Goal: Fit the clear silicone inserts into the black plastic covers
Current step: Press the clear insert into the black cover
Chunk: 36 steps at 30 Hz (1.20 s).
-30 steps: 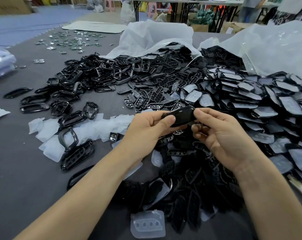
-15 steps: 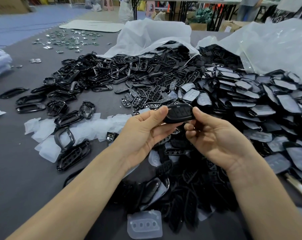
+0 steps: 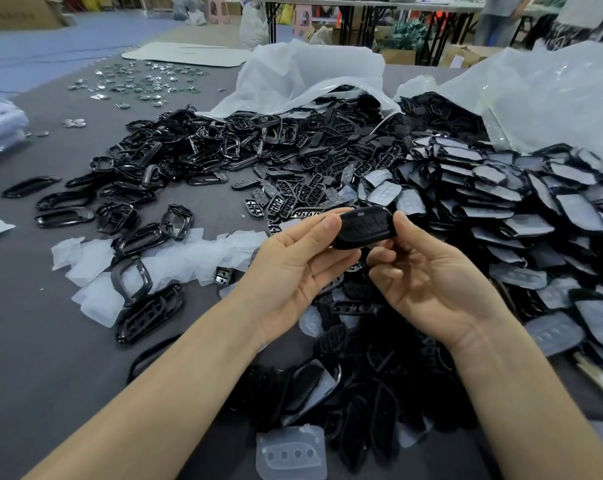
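Between both hands I hold one black plastic cover (image 3: 364, 228) above the table, its glossy face turned up toward me. My left hand (image 3: 300, 261) pinches its left end with thumb and fingers. My right hand (image 3: 428, 278) grips its right end, thumb on top and fingers curled beneath. Whether a silicone insert sits inside it is hidden. A loose clear silicone insert (image 3: 291, 453) with button bumps lies at the near edge. More clear inserts (image 3: 175, 256) lie in a strip to the left.
Black frames (image 3: 140, 233) and several perforated covers (image 3: 293, 199) are spread across the grey table (image 3: 33, 358). A large pile of fitted covers (image 3: 521, 216) spills from a plastic bag (image 3: 549, 98) at the right. Small metal badges (image 3: 144, 81) lie far left.
Both hands have lifted the cover slightly and turned it, so its glossy outer face now shows more toward me. My right fingers have shifted further under it.
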Motion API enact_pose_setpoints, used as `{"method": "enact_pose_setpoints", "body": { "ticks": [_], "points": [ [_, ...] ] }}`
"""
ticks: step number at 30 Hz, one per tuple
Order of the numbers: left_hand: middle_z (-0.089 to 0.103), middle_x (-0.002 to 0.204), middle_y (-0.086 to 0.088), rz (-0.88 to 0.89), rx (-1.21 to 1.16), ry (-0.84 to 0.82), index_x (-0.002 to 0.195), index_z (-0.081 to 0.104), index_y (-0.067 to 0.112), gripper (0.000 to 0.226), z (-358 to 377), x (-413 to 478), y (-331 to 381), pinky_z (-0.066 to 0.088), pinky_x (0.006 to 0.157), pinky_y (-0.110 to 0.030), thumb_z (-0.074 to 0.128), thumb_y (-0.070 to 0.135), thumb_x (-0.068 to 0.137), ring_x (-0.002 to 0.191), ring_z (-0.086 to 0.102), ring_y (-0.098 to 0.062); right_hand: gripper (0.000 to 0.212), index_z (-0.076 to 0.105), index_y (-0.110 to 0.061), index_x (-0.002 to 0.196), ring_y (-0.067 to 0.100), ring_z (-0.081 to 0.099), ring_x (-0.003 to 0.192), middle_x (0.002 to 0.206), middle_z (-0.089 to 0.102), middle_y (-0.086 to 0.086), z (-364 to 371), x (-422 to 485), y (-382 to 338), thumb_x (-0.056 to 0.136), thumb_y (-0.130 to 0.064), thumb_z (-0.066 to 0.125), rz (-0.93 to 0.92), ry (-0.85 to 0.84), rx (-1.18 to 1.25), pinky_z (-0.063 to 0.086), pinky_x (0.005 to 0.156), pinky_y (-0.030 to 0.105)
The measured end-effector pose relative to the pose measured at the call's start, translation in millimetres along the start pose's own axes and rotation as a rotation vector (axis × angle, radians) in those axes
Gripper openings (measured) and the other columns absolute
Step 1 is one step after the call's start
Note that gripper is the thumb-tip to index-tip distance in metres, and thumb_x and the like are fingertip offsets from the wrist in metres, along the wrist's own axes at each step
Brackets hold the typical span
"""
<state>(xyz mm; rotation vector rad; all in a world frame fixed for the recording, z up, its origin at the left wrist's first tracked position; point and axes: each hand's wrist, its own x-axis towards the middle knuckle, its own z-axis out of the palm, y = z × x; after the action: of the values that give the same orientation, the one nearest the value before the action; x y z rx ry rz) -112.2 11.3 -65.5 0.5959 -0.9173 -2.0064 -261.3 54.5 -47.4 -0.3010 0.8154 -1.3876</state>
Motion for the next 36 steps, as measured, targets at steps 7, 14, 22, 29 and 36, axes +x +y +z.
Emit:
{"method": "enact_pose_setpoints", "body": {
  "ticks": [7, 14, 22, 29, 36],
  "points": [
    [0.074, 0.097, -0.007, -0.036, -0.062, -0.054, 0.093, 0.078, 0.011, 0.026, 2.0, 0.6, -3.3, 0.056, 0.08, -0.023, 0.062, 0.022, 0.075, 0.088, 0.071, -0.016, 0.023, 0.067, -0.003, 0.055, 0.003, 0.047, 0.047, 0.064, 0.056, 0.0, 1.6, 0.0, -0.8, 0.072, -0.018, 0.062, 0.025, -0.043, 0.126, 0.037, 0.039, 0.009],
    [0.072, 0.11, -0.004, 0.033, 0.002, -0.154, 0.102, 0.075, 0.012, 0.028, -0.3, -0.3, -2.1, 0.053, 0.088, -0.025, 0.06, 0.023, 0.081, 0.101, 0.068, -0.016, 0.028, 0.067, 0.001, 0.084, 0.003, 0.053, 0.052, 0.078, 0.063, 0.004, -0.5, 4.1, 2.0, 0.062, -0.016, 0.069, -0.043, -0.067, 0.178, 0.044, 0.045, 0.009],
    [0.071, 0.111, 0.004, 0.658, 0.858, -0.047, 0.106, 0.072, 0.014, 0.025, -1.2, -2.9, -1.9, 0.05, 0.091, -0.022, 0.068, 0.009, 0.082, 0.106, 0.065, -0.008, 0.023, 0.075, -0.001, 0.083, 0.009, 0.063, 0.075, 0.086, 0.066, 0.007, -5.1, 5.8, -2.7, 0.066, -0.016, 0.068, -0.101, -0.019, 0.106, 0.053, 0.068, 0.011],
    [0.053, 0.132, 0.004, 0.774, 1.276, -0.109, 0.106, 0.074, 0.005, 0.026, -10.3, -0.3, -10.7, 0.046, 0.099, -0.019, 0.069, -0.002, 0.081, 0.114, 0.059, -0.007, 0.017, 0.069, -0.012, 0.093, 0.009, 0.065, 0.058, 0.068, 0.071, 0.001, -12.1, 1.7, -0.8, 0.081, -0.001, 0.066, -0.368, 0.143, -0.616, 0.053, 0.055, 0.019],
    [0.052, 0.138, 0.007, 0.611, 1.264, -0.099, 0.127, 0.06, 0.027, 0.052, -6.0, -3.7, -8.6, 0.039, 0.103, -0.014, 0.074, 0.029, 0.077, 0.122, 0.051, 0.0, 0.015, 0.065, -0.009, 0.089, 0.007, 0.061, 0.048, 0.061, 0.069, -0.001, -13.9, 4.7, -1.9, 0.083, 0.005, 0.065, -0.442, 0.213, -0.668, 0.05, 0.048, 0.016]
  ]
}}
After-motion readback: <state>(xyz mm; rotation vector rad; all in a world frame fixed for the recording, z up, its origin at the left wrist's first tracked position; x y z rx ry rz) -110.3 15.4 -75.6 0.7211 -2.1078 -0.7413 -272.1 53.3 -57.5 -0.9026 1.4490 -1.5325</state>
